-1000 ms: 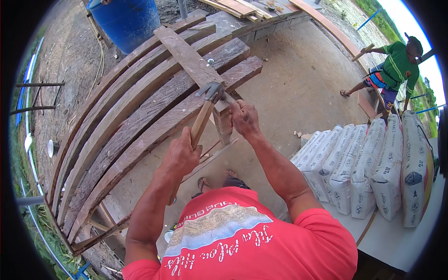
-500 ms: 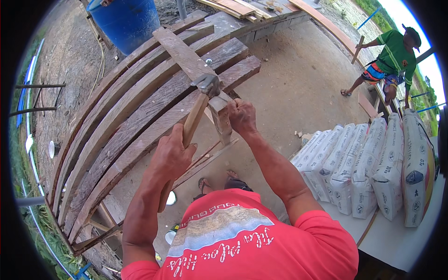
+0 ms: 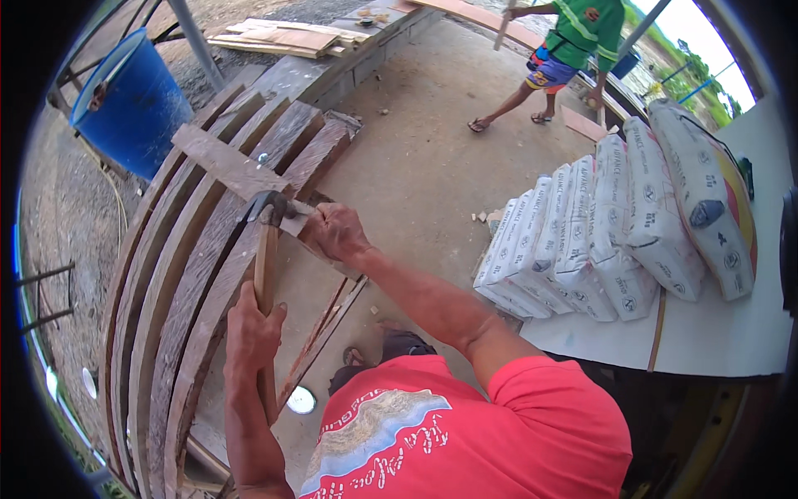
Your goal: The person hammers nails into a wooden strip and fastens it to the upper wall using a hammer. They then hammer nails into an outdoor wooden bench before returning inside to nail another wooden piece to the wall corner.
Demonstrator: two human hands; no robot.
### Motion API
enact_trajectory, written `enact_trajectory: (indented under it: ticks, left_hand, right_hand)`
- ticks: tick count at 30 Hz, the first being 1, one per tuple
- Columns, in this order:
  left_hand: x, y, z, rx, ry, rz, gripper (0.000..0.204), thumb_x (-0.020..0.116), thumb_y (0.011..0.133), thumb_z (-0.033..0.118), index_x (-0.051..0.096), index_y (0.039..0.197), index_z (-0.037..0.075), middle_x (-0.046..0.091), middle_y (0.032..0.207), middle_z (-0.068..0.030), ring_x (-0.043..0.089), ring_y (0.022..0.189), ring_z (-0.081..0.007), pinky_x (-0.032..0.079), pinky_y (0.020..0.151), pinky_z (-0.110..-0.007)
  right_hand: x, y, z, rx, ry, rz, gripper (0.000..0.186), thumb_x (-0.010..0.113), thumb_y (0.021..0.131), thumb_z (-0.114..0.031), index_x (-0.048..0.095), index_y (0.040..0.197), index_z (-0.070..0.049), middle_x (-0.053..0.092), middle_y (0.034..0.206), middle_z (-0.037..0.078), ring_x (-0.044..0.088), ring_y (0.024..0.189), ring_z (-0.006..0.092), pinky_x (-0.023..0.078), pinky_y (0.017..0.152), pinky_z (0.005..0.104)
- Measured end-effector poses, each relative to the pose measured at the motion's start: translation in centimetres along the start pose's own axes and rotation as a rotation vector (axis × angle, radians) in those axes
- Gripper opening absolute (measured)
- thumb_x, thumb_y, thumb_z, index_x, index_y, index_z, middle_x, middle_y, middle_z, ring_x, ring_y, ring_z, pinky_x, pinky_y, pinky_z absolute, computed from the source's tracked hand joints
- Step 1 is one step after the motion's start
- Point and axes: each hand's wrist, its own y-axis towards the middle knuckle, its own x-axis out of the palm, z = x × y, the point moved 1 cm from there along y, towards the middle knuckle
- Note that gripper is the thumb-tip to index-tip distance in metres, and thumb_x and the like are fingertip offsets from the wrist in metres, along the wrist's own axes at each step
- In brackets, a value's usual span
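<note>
Head view: sacks shifted leftward; left grip clasps hammer, right grip clasps slim bar.

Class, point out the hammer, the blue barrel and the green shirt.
Hammer (image 3: 266, 268), head view: on its wooden handle.
Blue barrel (image 3: 143, 116), head view: on its side wall.
Green shirt (image 3: 587, 35), head view: on its torso.

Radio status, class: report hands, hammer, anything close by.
Left hand gripping hammer. Right hand closed on slim piece, mostly hidden, at end of board. Hammer head beside that piece, contact unclear. Curved timbers under board; co-worker standing apart.
</note>
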Motion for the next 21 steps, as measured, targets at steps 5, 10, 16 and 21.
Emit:
enact_trajectory:
  ticks: [5,10,16,21]
  left_hand:
    - [0.8,-4.6,-2.5,0.131,-0.287,-0.104,0.029,0.068,0.083,0.010,0.051,0.104,0.000,0.060,0.068,-0.0077,0.058,0.052,-0.0128,0.046,0.046,-0.029]
    - [5.9,-6.5,-8.6,0.191,-0.531,-0.509,0.027,0.066,0.083,0.010,0.050,0.104,0.004,0.056,0.066,-0.0014,0.054,0.049,-0.0097,0.044,0.044,-0.025]
    - [14.4,-8.7,-13.3,0.232,0.102,-0.791,0.035,0.069,0.077,0.019,0.050,0.099,-0.002,0.059,0.069,-0.0137,0.060,0.056,-0.0209,0.049,0.051,-0.037]
    - [19.9,-13.8,-14.2,0.415,0.384,-0.932,0.041,0.072,0.078,0.032,0.053,0.086,-0.004,0.059,0.074,-0.0247,0.059,0.067,-0.0309,0.047,0.062,-0.043]
  right_hand:
    - [-6.2,-6.1,0.0,-0.405,0.025,0.187,0.022,0.057,0.084,-0.018,0.055,0.070,-0.002,0.067,0.082,0.015,0.064,0.073,0.0358,0.051,0.066,0.0423]
    - [-12.9,-21.7,3.3,0.311,0.001,0.024,0.024,0.060,0.083,-0.020,0.066,0.072,0.000,0.068,0.076,0.015,0.066,0.068,0.0180,0.051,0.060,0.0302]
    - [-13.9,-45.9,7.3,0.773,0.596,0.522,0.014,0.064,0.079,-0.005,0.068,0.088,0.005,0.067,0.076,0.007,0.061,0.061,0.0108,0.048,0.055,0.0261]
    - [-15.2,-62.2,13.3,0.978,0.430,0.674,0.017,0.065,0.074,-0.001,0.068,0.091,0.004,0.068,0.076,0.007,0.060,0.060,0.0091,0.048,0.054,0.0245]
